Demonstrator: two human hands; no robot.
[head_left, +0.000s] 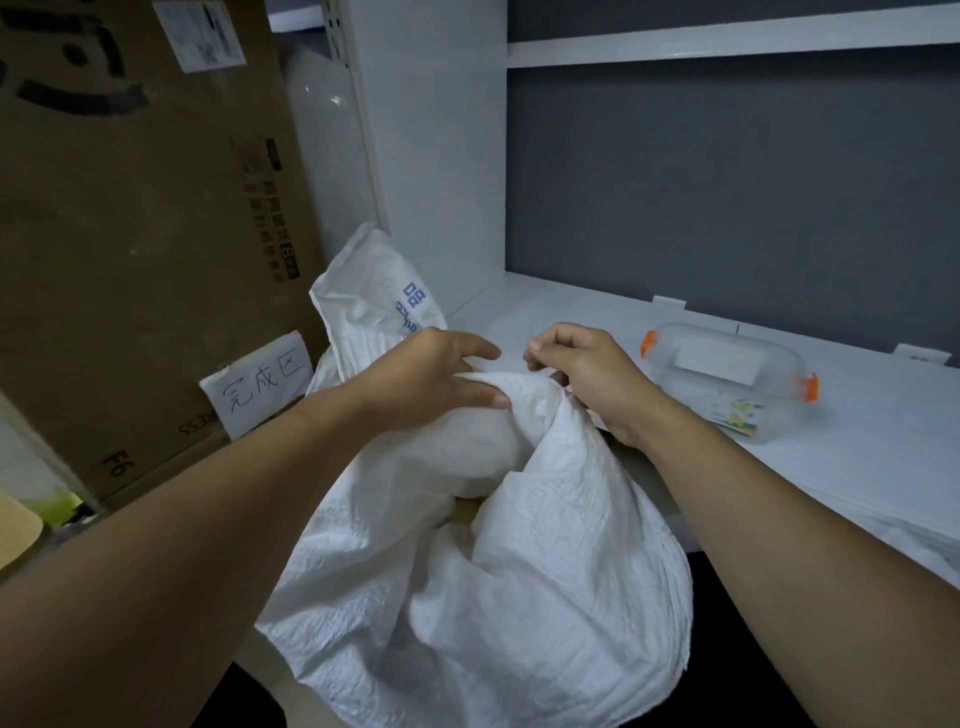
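Observation:
A large white woven sack (519, 571) bulges in front of me, between a cardboard box and a white shelf. My left hand (431, 374) lies on the sack's gathered top with its fingers stretched out across the fabric. My right hand (587, 374) has its fingers curled into the fabric at the sack's mouth, beside the left hand. A second white woven sack (374, 296) with blue print stands behind, leaning against the shelf upright.
A big cardboard box (135, 234) with a handwritten paper label (260, 384) fills the left side. On the white shelf (857, 467) to the right lies a clear plastic container (727, 379) with orange clips. A grey back wall rises behind it.

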